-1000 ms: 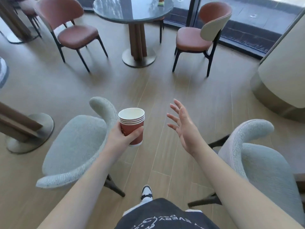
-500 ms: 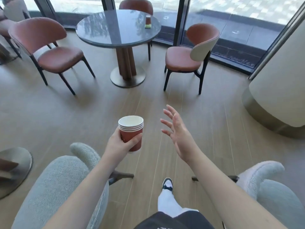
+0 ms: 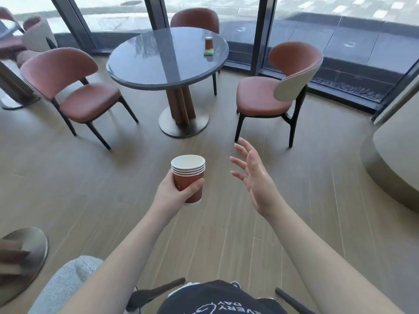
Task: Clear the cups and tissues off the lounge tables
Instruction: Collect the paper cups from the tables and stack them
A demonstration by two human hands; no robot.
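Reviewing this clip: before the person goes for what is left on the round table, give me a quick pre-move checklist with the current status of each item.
1. Stack of cups held firmly by the left hand: ok.
2. Right hand free, fingers spread: ok.
3. Cup on the round table in sight, upside down: ok.
4. Green packet beside it, apart from the cup: ok.
5. Floor path between the two brown chairs to the round table: ok.
6. Whether the table cup is empty: cannot tell.
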